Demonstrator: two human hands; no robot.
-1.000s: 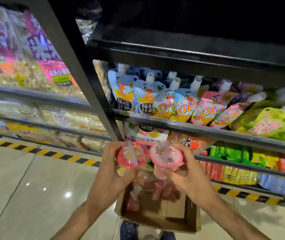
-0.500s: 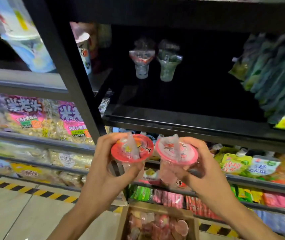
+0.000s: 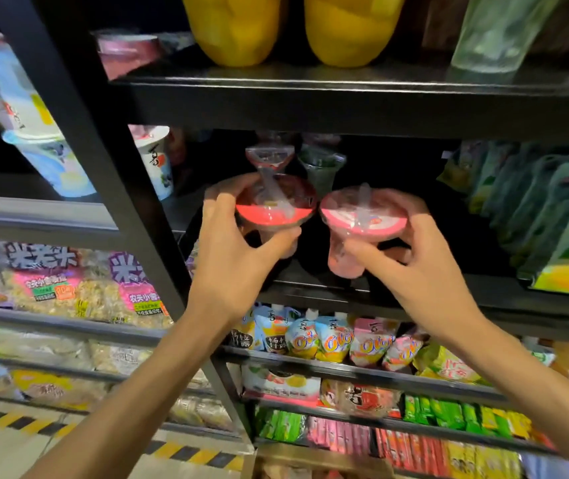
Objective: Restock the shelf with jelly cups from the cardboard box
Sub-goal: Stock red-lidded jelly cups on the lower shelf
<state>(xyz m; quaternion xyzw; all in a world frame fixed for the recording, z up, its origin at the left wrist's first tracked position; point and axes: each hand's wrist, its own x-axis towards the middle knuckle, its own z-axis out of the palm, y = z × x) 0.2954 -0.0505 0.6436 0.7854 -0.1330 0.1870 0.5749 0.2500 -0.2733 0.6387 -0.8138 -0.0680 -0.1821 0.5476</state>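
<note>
Two big yellow jars (image 3: 290, 25) stand side by side on the top board. A pale green bottle (image 3: 497, 32) stands to their right. A white cup with blue pictures (image 3: 153, 160) sits just behind the black post (image 3: 103, 160). Green bags (image 3: 552, 216) lean in a row on the right. Lower down, drink pouches with caps (image 3: 324, 337) stand in a line. Puffed rice bags with pink labels (image 3: 68, 285) fill the left side. Yellow and black tape (image 3: 24, 421) runs along the floor.

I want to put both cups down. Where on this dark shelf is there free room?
Bare shelf board lies under and around the two held cups, before the two cups at the back. Green pouches crowd the right; the black post borders the left.
</note>
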